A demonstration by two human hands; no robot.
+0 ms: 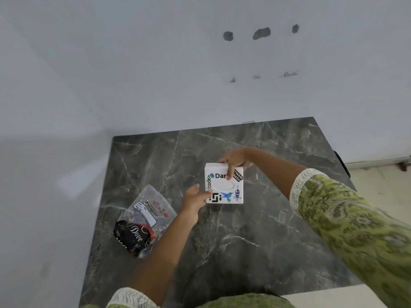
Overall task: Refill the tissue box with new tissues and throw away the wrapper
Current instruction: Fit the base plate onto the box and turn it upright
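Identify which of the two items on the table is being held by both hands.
The white stickered tissue box: the right hand grips its far edge, the left hand its near-left corner. The clear plastic wrapper lies untouched, left of it.

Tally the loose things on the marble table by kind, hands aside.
Tissue box: 1
Clear tissue pack: 1
Black Dove wrapper: 1
Total: 3

Matt white tissue box point(224, 183) on polished dark marble table point(244, 236) — crinkly glossy clear plastic wrapper point(142, 218) beside.
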